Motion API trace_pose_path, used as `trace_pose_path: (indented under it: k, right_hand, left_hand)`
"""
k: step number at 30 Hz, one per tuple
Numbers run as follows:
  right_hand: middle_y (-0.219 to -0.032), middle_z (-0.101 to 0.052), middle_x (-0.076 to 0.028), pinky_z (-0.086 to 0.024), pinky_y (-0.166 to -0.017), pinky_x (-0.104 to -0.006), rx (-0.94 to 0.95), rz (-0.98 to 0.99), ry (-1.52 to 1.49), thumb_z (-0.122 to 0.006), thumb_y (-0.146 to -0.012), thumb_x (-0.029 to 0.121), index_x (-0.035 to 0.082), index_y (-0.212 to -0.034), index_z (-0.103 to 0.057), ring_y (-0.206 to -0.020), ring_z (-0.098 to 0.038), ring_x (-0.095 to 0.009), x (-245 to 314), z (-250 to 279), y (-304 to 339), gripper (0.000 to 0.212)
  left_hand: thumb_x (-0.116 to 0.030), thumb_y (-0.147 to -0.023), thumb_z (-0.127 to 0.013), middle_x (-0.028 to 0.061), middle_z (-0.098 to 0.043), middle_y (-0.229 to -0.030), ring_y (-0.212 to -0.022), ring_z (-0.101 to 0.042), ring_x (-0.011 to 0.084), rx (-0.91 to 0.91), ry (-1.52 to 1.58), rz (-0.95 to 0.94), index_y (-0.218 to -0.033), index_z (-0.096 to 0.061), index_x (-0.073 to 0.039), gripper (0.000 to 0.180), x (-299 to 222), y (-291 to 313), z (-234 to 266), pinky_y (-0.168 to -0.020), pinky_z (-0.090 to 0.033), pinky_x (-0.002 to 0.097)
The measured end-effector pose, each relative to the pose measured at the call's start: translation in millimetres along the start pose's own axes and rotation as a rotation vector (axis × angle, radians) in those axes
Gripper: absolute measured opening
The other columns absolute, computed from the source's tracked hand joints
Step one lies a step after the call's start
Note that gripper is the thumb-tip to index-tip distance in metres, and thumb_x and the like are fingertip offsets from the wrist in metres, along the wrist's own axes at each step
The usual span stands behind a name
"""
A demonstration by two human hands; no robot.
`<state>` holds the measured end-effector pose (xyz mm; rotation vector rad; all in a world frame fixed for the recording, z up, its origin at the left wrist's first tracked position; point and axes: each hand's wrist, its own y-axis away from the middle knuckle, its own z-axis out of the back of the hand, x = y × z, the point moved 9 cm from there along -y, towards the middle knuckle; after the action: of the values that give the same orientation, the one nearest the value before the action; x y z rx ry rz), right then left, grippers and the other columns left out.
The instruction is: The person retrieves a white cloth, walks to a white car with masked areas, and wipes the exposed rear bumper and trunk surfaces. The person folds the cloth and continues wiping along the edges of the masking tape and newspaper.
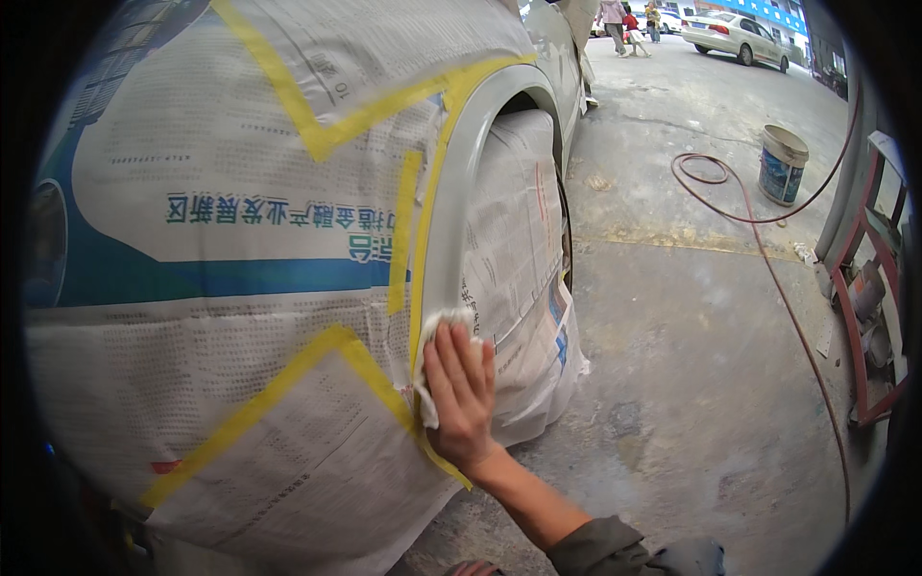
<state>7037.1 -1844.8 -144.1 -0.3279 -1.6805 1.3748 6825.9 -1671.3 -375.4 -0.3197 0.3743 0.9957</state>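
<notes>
My right hand (463, 389) presses a crumpled white cloth (428, 408) against the lower part of a car's pale grey wheel arch (447, 245). Its fingers lie together over the cloth, which sticks out on both sides. Yellow masking tape (403, 230) runs along the arch and over the seams of the newspaper (240, 259) that covers the bodywork on the left. More newspaper (509, 230) hangs over the wheel, hiding it. At the lower edge a small bit of skin shows, perhaps my left hand (475, 569), mostly cut off by the picture.
A reddish hose (768, 254) snakes over the concrete floor (663, 384) on the right. Beyond it stands a paint bucket (783, 165), with a red metal rack (850, 288) at the right edge. Far off are a parked white car (738, 36) and several people (629, 24).
</notes>
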Motion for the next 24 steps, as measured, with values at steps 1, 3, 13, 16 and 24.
trace_pose_path:
  k: [1,3,13,16,24]
  right_hand:
    - [-0.149,-0.056,-0.023,-0.017,-0.126,-0.0518,0.029,-0.016,0.021,-0.053,-0.099,0.006,-0.009,-0.136,-0.061,-0.148,-0.044,-0.033,-1.6,2.0,-16.0,0.041]
    - [-0.151,-0.053,-0.023,-0.017,-0.126,-0.0529,0.050,0.004,0.076,-0.051,-0.101,0.008,-0.009,-0.139,-0.058,-0.149,-0.042,-0.034,-8.7,4.3,-43.4,0.042]
    - [-0.160,-0.036,-0.029,-0.028,-0.126,-0.0456,0.110,0.038,0.064,-0.053,-0.082,-0.003,-0.012,-0.152,-0.037,-0.152,-0.032,-0.040,-65.8,1.3,-180.0,0.073]
    - [-0.160,-0.036,-0.029,-0.029,-0.125,-0.0456,0.176,0.086,0.018,-0.050,-0.090,0.001,-0.012,-0.153,-0.037,-0.153,-0.031,-0.041,-49.7,2.1,-133.6,0.065]
    - [-0.166,-0.024,-0.028,-0.017,-0.128,-0.0458,0.071,-0.134,-0.180,-0.035,-0.103,0.010,-0.008,-0.157,-0.028,-0.155,-0.020,-0.042,-146.9,-32.2,-258.8,0.058]
  left_hand:
    - [-0.015,-0.080,-0.069,0.0152,-0.065,-0.131,-0.132,-0.053,0.0373,0.005,-0.022,0.021,-0.114,-0.071,-0.010,0.034,6.7,3.9,-8.9,-0.115,-0.037,0.0548]
    - [-0.016,-0.081,-0.069,0.0152,-0.065,-0.131,-0.132,-0.052,0.0375,0.019,-0.015,0.047,-0.113,-0.072,-0.010,0.033,5.2,-4.2,-19.1,-0.115,-0.037,0.0548]
    - [-0.025,-0.091,-0.067,0.0138,-0.065,-0.131,-0.133,-0.052,0.0357,0.037,-0.141,0.349,-0.112,-0.073,-0.008,0.028,23.5,-8.9,-15.1,-0.111,-0.040,0.0513]
    - [-0.028,-0.094,-0.064,0.0153,-0.061,-0.140,-0.135,-0.052,0.0357,0.162,-0.196,0.492,-0.124,-0.069,-0.008,0.036,44.6,16.3,-8.3,-0.114,-0.038,0.0510]
    - [-0.038,-0.101,-0.056,0.0181,-0.052,-0.151,-0.140,-0.046,0.0373,0.011,-0.230,0.691,-0.139,-0.062,-0.008,0.048,26.7,96.4,16.6,-0.118,-0.035,0.0492]
